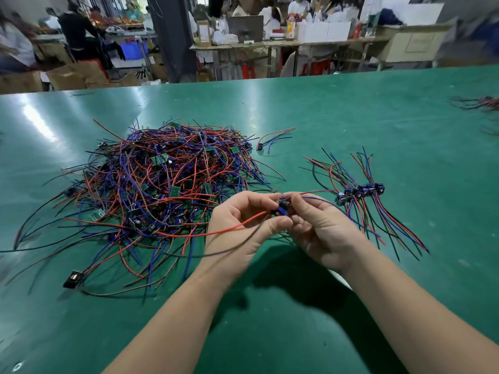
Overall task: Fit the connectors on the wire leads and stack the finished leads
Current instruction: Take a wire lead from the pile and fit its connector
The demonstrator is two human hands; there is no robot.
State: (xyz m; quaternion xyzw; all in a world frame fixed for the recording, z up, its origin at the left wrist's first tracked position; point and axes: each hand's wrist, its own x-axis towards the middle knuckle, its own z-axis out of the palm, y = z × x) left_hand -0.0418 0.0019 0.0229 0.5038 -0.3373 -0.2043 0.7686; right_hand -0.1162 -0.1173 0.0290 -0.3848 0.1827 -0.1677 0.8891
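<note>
Both hands meet above the green table (297, 306), just in front of me. My left hand (240, 225) and my right hand (318, 228) pinch one wire lead together at its small dark connector (282, 209). From the connector red, black and blue wires trail left and right. A big tangled pile of red, blue and black leads (159, 190) with small green boards lies to the left. On the right, a neat stack of leads (361, 193) lies with its blue-black connectors lined up.
One single lead (272, 140) lies apart behind the pile. A loose black part (73, 278) on a wire sits at the pile's near left. More wires (483, 103) lie at the table's far right edge. People work at benches beyond the table.
</note>
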